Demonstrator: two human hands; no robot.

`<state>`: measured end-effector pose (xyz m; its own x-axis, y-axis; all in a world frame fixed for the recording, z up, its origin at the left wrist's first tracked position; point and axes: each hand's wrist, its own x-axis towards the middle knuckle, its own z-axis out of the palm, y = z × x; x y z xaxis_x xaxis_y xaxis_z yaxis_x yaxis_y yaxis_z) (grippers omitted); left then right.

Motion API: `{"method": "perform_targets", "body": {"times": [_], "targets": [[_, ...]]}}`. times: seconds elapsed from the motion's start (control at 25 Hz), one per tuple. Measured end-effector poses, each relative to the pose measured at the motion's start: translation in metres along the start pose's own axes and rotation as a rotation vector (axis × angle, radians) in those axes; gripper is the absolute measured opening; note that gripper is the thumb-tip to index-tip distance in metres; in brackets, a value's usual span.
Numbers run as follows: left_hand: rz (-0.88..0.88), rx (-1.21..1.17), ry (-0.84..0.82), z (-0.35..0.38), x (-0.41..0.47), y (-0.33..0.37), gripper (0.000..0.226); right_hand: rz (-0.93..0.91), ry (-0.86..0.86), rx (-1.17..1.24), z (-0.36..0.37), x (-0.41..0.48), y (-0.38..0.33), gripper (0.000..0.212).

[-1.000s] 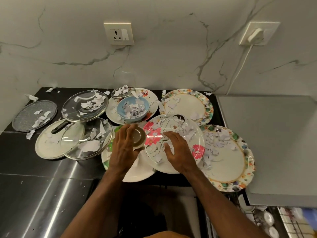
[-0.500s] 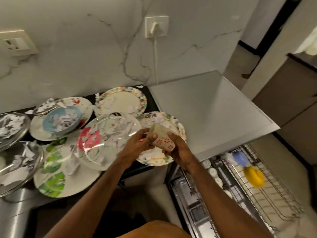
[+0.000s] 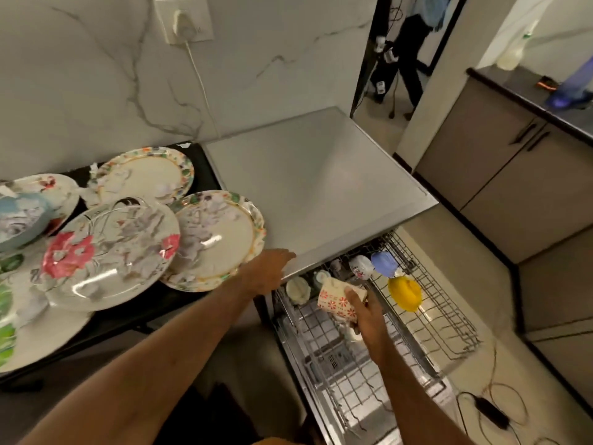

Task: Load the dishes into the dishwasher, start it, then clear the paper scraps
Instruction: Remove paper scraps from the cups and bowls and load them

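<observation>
My right hand (image 3: 369,313) grips a cream cup with red flowers (image 3: 337,300), held on its side over the pulled-out upper rack (image 3: 442,316) of the open dishwasher. My left hand (image 3: 272,268) rests with straight fingers on the front edge of the dishwasher's grey top (image 3: 308,181). In the rack sit a yellow bowl (image 3: 405,293), a blue cup (image 3: 383,263) and several white cups (image 3: 361,266). Floral plates (image 3: 218,242) strewn with paper scraps (image 3: 141,226) overlap on the black counter at left.
A blue bowl (image 3: 19,216) full of scraps sits at the far left edge. The lower rack (image 3: 346,374) shows beneath my right arm. A black cable and adapter (image 3: 491,411) lie on the floor at right. Brown cabinets (image 3: 513,175) stand beyond.
My right hand carried the flowered cup from above the plates right and down over the upper rack. My left hand let go of the cup and moved to the dishwasher's top edge.
</observation>
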<state>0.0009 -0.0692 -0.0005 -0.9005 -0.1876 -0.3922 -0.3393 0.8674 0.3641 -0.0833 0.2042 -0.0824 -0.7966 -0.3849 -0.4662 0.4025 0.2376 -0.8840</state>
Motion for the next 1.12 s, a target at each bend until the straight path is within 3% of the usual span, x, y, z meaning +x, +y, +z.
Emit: {"method": "perform_targets", "body": {"times": [0.12,0.2,0.28,0.44,0.56,0.92,1.12], "targets": [[-0.030,0.213,-0.064,-0.004,0.016,0.013,0.076,0.047,0.016,-0.332,-0.007,0.022,0.024,0.070],[-0.039,0.302,-0.088,-0.006,0.022,0.016,0.067,0.097,-0.008,-0.630,-0.002,0.032,0.033,0.094],[-0.041,0.384,-0.120,-0.007,0.029,0.013,0.059,0.093,-0.097,-0.856,0.007,0.040,0.036,0.104],[-0.065,0.451,-0.242,-0.015,0.039,0.007,0.072,0.012,-0.179,-1.128,0.028,0.067,0.041,0.091],[-0.063,0.486,-0.268,-0.022,0.039,0.015,0.070,-0.100,-0.235,-1.364,0.039,0.090,0.061,0.095],[-0.072,0.453,-0.218,-0.025,0.041,0.011,0.070,-0.147,-0.381,-1.525,0.072,0.124,0.091,0.098],[-0.064,0.518,-0.210,-0.017,0.044,0.015,0.069,-0.104,-0.331,-1.559,0.085,0.131,0.109,0.097]]}}
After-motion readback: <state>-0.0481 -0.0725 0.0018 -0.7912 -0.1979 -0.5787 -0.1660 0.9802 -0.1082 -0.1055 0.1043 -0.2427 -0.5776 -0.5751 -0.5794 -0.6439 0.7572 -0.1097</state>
